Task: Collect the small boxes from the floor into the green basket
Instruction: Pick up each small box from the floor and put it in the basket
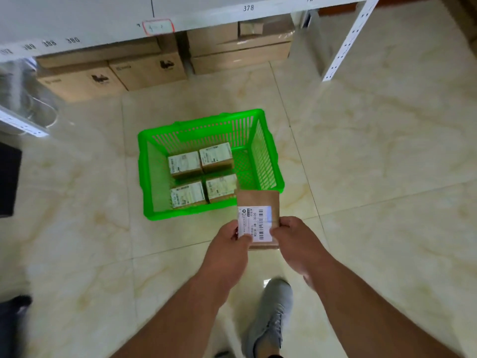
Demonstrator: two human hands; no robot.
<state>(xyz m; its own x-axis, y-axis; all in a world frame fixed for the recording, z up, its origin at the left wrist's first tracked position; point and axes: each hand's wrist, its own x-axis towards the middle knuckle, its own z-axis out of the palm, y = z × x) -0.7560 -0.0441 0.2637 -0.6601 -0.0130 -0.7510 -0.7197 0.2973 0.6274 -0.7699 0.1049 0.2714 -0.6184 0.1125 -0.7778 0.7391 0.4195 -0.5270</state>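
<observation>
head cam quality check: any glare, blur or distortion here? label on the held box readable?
Head view: a glare spot on the glossy floor by the grey shoe; wide-angle bending of the shelf edge; soft blur at the left border. The held box, gripped by left hand and right hand, is sharp, barcode legible; labels in the green basket are fuzzier.

A small box held over the basket's near corner

Both hands grip one small box (259, 215), left hand (227, 250) and right hand (296, 244) pinching its near end, white label up. Below, the green basket (148, 174) sits on the tiled floor (374, 164) with four boxes (202, 174) packed together; their labels seem alike, though blurred.
</observation>
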